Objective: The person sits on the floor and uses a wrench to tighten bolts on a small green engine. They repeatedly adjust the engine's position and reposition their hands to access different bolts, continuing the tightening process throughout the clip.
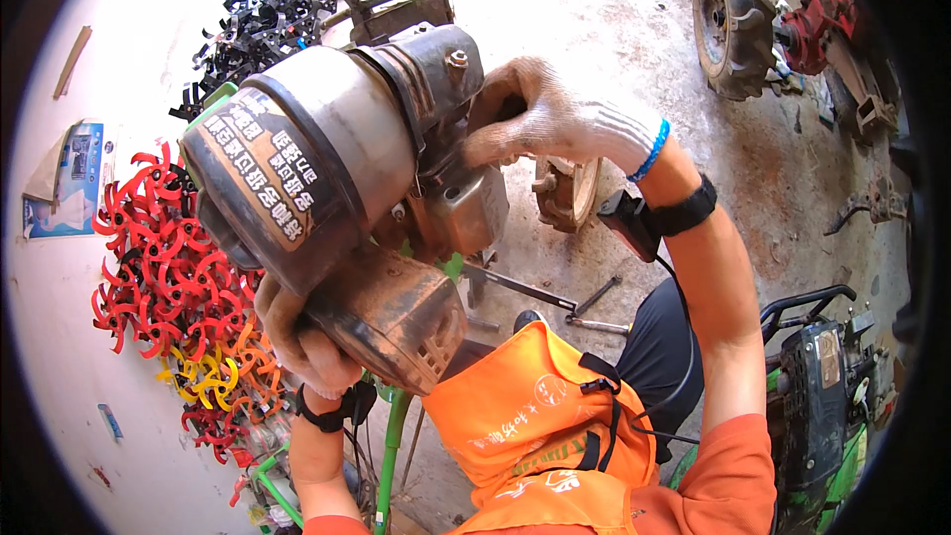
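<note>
A small engine with a large round air filter canister [367,119] stands in front of me, a printed label wrapped on its dark lower bowl. Under the bowl juts a rusty, box-shaped slotted cover [396,312]. My left hand [307,342], in a dirty white glove, has its fingers curled against that cover's left side; part of the hand is behind it. My right hand [555,119], gloved with a blue cuff, is beside the canister's black elbow [436,69]. Its thumb and fingers close in a pinch at the engine's side, and what lies between the fingertips is hidden.
Red curved blades [173,258] and black ones [263,10] lie heaped along the white wall. A treaded wheel [733,20] on red machinery is at the far right. Metal tools [555,302] lie on the concrete floor. Another engine [817,376] stands at right.
</note>
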### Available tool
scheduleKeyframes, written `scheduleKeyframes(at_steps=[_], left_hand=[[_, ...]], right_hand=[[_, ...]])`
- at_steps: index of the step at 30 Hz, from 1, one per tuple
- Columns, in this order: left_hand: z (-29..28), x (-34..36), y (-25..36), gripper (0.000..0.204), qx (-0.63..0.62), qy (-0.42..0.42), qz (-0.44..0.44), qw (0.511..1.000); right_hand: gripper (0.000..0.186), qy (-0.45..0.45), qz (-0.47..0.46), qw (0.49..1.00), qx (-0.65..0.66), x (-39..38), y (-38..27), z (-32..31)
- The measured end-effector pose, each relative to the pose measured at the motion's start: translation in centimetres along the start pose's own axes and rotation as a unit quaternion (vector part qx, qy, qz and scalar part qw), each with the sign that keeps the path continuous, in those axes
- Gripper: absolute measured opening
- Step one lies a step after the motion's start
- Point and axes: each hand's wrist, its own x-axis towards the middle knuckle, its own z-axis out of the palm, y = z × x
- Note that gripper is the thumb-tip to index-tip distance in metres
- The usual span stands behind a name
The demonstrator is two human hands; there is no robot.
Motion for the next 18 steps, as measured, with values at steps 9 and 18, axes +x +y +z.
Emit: scheduleKeyframes(at_steps=[9,18], left_hand=[[0.1,0.3,0.2,0.048,-0.043,-0.007,-0.007,0.999],[0.0,0.3,0.9,0.047,-0.039,-0.025,-0.033,0.998]], right_hand=[[0.063,0.190,-0.106,0.976,0.022,-0.1,-1.6,1.3],[0.028,0.202,-0.094,0.880,0.418,-4.0,3.5,0.1]])
